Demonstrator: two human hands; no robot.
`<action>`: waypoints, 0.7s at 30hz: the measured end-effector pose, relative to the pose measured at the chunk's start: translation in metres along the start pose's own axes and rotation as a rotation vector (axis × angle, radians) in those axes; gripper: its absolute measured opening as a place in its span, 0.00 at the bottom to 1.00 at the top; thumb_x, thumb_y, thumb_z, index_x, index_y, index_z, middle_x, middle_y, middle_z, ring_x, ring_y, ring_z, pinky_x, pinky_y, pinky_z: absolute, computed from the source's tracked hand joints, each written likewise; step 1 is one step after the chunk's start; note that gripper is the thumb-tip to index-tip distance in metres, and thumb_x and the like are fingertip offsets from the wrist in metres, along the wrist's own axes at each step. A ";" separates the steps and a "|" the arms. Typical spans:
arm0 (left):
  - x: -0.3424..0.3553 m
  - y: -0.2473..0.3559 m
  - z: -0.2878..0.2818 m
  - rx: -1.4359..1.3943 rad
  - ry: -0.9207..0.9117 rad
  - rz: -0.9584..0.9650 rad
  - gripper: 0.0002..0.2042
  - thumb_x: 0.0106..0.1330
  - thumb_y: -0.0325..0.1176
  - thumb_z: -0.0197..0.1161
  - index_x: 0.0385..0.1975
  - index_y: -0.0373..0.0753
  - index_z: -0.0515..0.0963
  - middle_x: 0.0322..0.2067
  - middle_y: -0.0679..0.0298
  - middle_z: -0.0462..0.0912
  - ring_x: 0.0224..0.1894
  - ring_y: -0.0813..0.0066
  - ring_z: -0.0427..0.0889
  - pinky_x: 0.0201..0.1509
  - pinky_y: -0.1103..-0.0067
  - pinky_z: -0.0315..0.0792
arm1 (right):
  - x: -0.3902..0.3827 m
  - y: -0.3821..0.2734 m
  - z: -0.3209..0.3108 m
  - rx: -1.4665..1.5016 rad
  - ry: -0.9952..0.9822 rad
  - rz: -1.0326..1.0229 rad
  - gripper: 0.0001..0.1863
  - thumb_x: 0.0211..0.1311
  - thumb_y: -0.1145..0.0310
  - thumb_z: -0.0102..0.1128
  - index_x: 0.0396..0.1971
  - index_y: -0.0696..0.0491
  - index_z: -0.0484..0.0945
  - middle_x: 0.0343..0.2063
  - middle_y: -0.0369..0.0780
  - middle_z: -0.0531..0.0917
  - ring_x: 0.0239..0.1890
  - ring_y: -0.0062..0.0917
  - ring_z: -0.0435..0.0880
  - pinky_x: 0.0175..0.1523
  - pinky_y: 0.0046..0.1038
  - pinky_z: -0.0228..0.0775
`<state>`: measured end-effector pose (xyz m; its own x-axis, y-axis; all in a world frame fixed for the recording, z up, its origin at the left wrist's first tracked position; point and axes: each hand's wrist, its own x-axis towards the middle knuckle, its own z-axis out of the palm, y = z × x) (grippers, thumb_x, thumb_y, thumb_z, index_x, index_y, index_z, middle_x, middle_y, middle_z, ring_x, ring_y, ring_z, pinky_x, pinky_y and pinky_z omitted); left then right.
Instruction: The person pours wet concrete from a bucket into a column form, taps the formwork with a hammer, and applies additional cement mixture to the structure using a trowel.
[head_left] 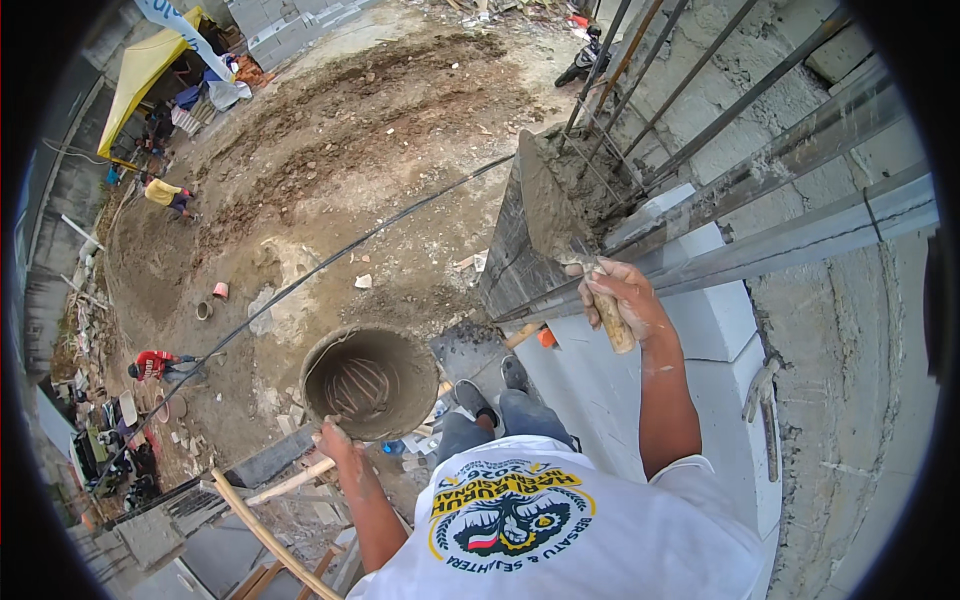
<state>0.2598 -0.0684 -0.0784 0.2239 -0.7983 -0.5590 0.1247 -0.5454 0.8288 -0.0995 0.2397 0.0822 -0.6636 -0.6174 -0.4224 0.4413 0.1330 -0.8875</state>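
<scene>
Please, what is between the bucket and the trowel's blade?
In the head view, dirt ground and a grey panel show between bucket and trowel blade.

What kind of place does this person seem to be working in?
Probably an outdoor building site: dark, bare steel reinforcing rods stand exposed near a smooth, pale block wall, and the right hand holds a mortar-coated, wooden-handled metal trowel.
</scene>
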 end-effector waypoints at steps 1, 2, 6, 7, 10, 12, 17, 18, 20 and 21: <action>-0.002 0.000 -0.005 -0.015 0.015 -0.020 0.13 0.41 0.22 0.54 0.31 0.29 0.71 0.31 0.56 0.76 0.30 0.62 0.79 0.28 0.70 0.77 | 0.014 -0.002 -0.005 0.183 -0.066 0.035 0.20 0.62 0.60 0.52 0.45 0.61 0.72 0.21 0.34 0.73 0.15 0.15 0.70 0.19 0.17 0.63; 0.000 -0.002 -0.012 -0.021 0.020 -0.019 0.13 0.42 0.22 0.54 0.31 0.28 0.71 0.32 0.55 0.76 0.31 0.62 0.79 0.30 0.70 0.77 | 0.030 -0.002 -0.011 0.367 -0.134 0.081 0.20 0.64 0.60 0.50 0.47 0.61 0.70 0.21 0.34 0.72 0.15 0.14 0.68 0.19 0.16 0.62; 0.006 -0.010 -0.025 -0.035 0.075 0.004 0.10 0.42 0.23 0.58 0.26 0.31 0.70 0.26 0.60 0.73 0.28 0.68 0.74 0.32 0.73 0.71 | 0.065 0.037 -0.018 0.834 -0.143 0.043 0.14 0.68 0.62 0.44 0.42 0.58 0.67 0.20 0.31 0.67 0.14 0.11 0.64 0.15 0.14 0.58; -0.012 0.002 -0.008 0.007 0.065 -0.068 0.09 0.43 0.24 0.58 0.26 0.31 0.70 0.26 0.62 0.72 0.27 0.69 0.73 0.32 0.74 0.70 | 0.051 0.045 -0.013 0.709 -0.117 -0.003 0.15 0.68 0.61 0.42 0.44 0.57 0.67 0.19 0.32 0.67 0.12 0.12 0.64 0.13 0.14 0.57; 0.001 -0.019 -0.028 -0.040 0.131 0.045 0.05 0.50 0.23 0.55 0.27 0.34 0.68 0.25 0.60 0.72 0.26 0.70 0.74 0.27 0.75 0.71 | 0.016 0.057 0.025 0.259 0.044 0.001 0.12 0.64 0.64 0.45 0.42 0.54 0.70 0.18 0.32 0.69 0.11 0.14 0.65 0.15 0.17 0.60; -0.010 -0.012 -0.023 -0.170 0.052 0.088 0.08 0.49 0.21 0.54 0.29 0.36 0.66 0.28 0.60 0.71 0.27 0.71 0.73 0.28 0.74 0.71 | 0.004 0.070 0.052 -0.256 0.001 0.051 0.12 0.59 0.67 0.50 0.41 0.54 0.72 0.20 0.34 0.73 0.14 0.16 0.71 0.19 0.20 0.64; -0.030 0.013 -0.017 -0.192 0.073 0.070 0.10 0.48 0.19 0.54 0.28 0.38 0.62 0.27 0.62 0.69 0.27 0.73 0.71 0.28 0.76 0.69 | -0.002 0.105 0.120 -1.122 -0.532 -0.403 0.21 0.52 0.68 0.55 0.46 0.60 0.69 0.37 0.50 0.77 0.31 0.37 0.80 0.35 0.38 0.72; -0.025 0.010 -0.019 -0.178 0.045 0.126 0.10 0.48 0.18 0.54 0.30 0.37 0.64 0.27 0.62 0.71 0.27 0.73 0.72 0.29 0.77 0.70 | 0.010 0.116 0.137 -1.263 -0.601 -0.632 0.20 0.52 0.68 0.54 0.45 0.61 0.69 0.39 0.52 0.75 0.35 0.40 0.80 0.37 0.41 0.72; -0.021 0.010 -0.019 -0.151 -0.021 0.216 0.11 0.47 0.16 0.53 0.30 0.36 0.66 0.27 0.62 0.73 0.26 0.75 0.72 0.29 0.80 0.69 | 0.019 0.098 0.204 -1.577 -0.637 -0.317 0.18 0.53 0.70 0.52 0.44 0.61 0.69 0.38 0.49 0.75 0.40 0.38 0.79 0.36 0.40 0.74; -0.026 0.015 -0.014 -0.153 -0.036 0.218 0.11 0.47 0.16 0.53 0.30 0.36 0.66 0.27 0.62 0.73 0.26 0.75 0.72 0.29 0.80 0.69 | 0.030 0.104 0.228 -1.614 -0.604 -0.466 0.15 0.54 0.70 0.52 0.41 0.61 0.71 0.36 0.47 0.75 0.40 0.37 0.79 0.35 0.37 0.75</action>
<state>0.2699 -0.0527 -0.0509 0.2271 -0.9028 -0.3651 0.2230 -0.3167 0.9219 0.0641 0.0583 0.0188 -0.0926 -0.9434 -0.3185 -0.9169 0.2055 -0.3422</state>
